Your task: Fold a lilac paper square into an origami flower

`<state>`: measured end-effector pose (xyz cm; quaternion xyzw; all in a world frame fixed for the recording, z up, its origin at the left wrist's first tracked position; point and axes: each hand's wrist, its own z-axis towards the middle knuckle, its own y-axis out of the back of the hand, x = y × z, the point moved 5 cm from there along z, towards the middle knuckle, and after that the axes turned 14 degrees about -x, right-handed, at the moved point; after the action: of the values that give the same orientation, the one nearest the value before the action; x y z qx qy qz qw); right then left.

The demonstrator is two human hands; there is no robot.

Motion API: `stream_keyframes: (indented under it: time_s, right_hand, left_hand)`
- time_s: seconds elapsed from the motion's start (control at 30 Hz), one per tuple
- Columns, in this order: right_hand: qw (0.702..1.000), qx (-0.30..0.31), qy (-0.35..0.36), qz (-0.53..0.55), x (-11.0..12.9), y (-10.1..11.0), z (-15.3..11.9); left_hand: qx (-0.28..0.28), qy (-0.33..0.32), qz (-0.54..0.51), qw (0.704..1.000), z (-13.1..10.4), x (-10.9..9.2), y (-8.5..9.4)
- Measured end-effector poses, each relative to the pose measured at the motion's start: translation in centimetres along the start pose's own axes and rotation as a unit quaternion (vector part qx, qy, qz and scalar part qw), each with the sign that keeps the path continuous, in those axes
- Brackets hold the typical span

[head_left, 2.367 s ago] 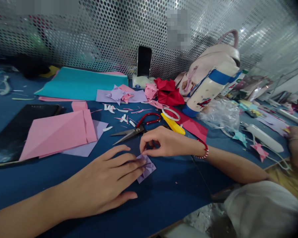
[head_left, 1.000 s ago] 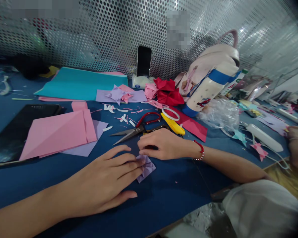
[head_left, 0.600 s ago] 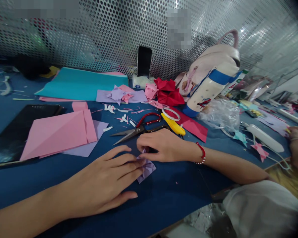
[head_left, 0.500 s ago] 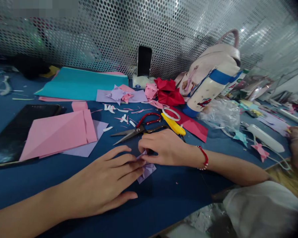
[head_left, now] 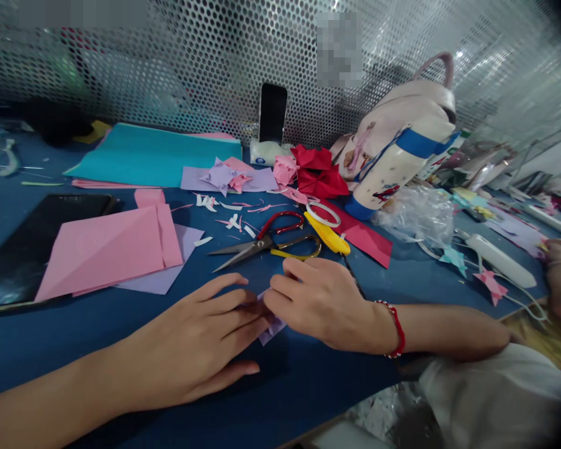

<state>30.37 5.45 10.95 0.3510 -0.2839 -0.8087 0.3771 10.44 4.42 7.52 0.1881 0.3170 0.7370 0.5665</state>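
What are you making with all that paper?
A person is folding a small purple paper piece on a blue table. The left hand lies flat and pins it down, while the right hand covers most of it and presses on top. Just behind the hands lie scissors with red and yellow handles, a folded pink sheet and little paper scraps. Farther back sit finished red paper shapes.

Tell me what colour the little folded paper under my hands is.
Light purple; the folded paper peeks out between the left hand and right hand in the head view.
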Motion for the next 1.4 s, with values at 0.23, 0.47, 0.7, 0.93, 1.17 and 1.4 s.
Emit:
stream_keyframes:
  time_s: [0.23, 0.47, 0.7, 0.93, 1.17, 1.4]
  right_hand:
    - [0.999, 0.032, 0.017, -0.010, -0.2, -0.1, -0.1]
    - [0.990, 0.137, -0.011, 0.014, -0.6, -1.3, -0.2]
    - [0.955, 0.238, -0.099, 0.145, -3.0, -3.0, -0.3]
    - [0.924, 0.231, -0.171, 0.252, -5.3, -3.4, -0.5]
    - [0.875, 0.189, -0.242, 0.375, -6.4, -4.3, -0.7]
    - [0.830, 0.169, -0.306, 0.435, -7.0, -5.3, -1.4]
  left_hand:
    - [-0.004, 0.003, -0.002, 1.000, -0.1, 0.0, 0.1]
    - [-0.003, 0.003, -0.004, 1.000, 0.0, -0.1, 0.3]
    - [0.001, 0.000, -0.004, 1.000, 0.0, 0.2, 0.1]
    - [0.011, -0.004, -0.007, 1.000, -1.5, 0.3, -0.8]
    - [0.006, 0.006, -0.018, 1.000, -1.9, 0.4, -0.9]
    - [0.009, 0.011, -0.026, 1.000, -2.1, 0.4, -1.1]
